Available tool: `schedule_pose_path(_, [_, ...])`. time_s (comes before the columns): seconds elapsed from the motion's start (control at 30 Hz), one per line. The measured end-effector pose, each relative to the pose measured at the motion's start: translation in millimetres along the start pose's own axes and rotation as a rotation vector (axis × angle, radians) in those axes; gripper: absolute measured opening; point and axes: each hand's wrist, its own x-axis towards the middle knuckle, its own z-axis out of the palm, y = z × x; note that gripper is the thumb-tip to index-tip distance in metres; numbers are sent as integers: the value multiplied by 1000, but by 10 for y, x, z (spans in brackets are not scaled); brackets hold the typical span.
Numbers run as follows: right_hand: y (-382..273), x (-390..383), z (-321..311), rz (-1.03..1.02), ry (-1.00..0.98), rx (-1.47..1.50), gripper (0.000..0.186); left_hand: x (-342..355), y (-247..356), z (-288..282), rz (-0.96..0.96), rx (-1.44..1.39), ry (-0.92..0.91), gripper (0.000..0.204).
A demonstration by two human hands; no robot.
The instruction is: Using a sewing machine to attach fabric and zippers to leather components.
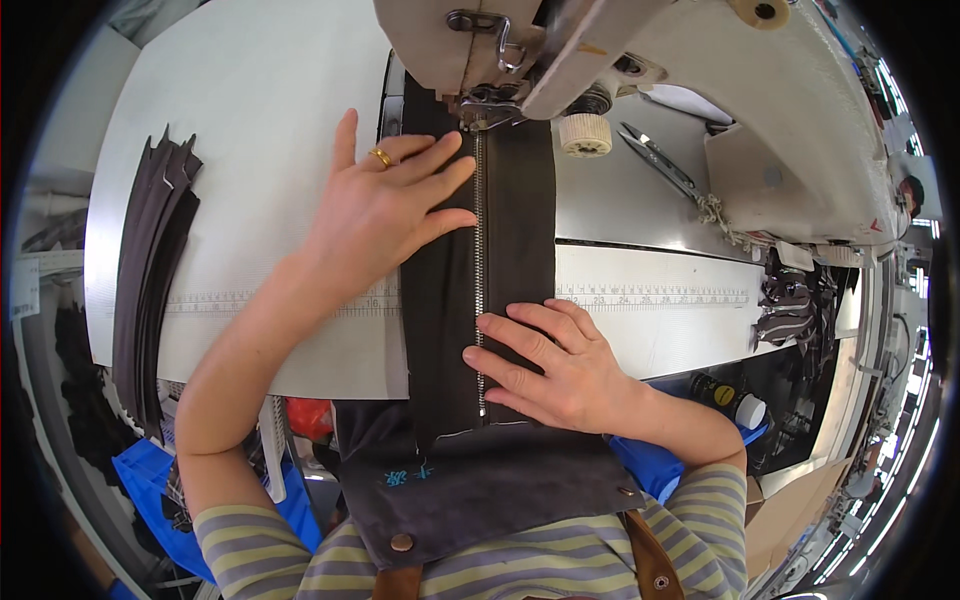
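Note:
A strip of dark fabric (pixel 437 330) lies lengthwise under the sewing machine (pixel 440 45), with a metal zipper (pixel 480 250) running along its middle. The zipper's far end passes beneath the presser foot (pixel 483 120). My left hand (pixel 380 200), a ring on one finger, rests on the cloth left of the zipper, its fingers spread and their tips close to the foot. Lower down, my right hand (pixel 565 370) lies flat across the cloth's right side, fingers stretched onto the zipper teeth. Neither hand grips anything.
A stack of dark fabric strips (pixel 150 270) hangs over the table's left edge. Thread snips (pixel 660 160) lie on the metal plate at right. Bundled zippers (pixel 790 310) sit at the far right. A printed ruler (pixel 660 299) crosses the white table. My apron (pixel 490 490) touches the near edge.

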Motion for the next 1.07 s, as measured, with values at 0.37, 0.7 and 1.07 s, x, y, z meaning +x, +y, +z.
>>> schedule_pose_path(0.37, [72, 52, 5, -82, 22, -57, 40, -55, 147, 43, -7, 6, 34, 45])
schedule_pose_path(0.7, [328, 253, -54, -140, 29, -99, 45, -39, 77, 50, -7, 53, 99, 35])
schedule_pose_path(1.07, [596, 442, -18, -136, 95, -126, 45, -47, 5, 21, -22, 1, 23, 34])
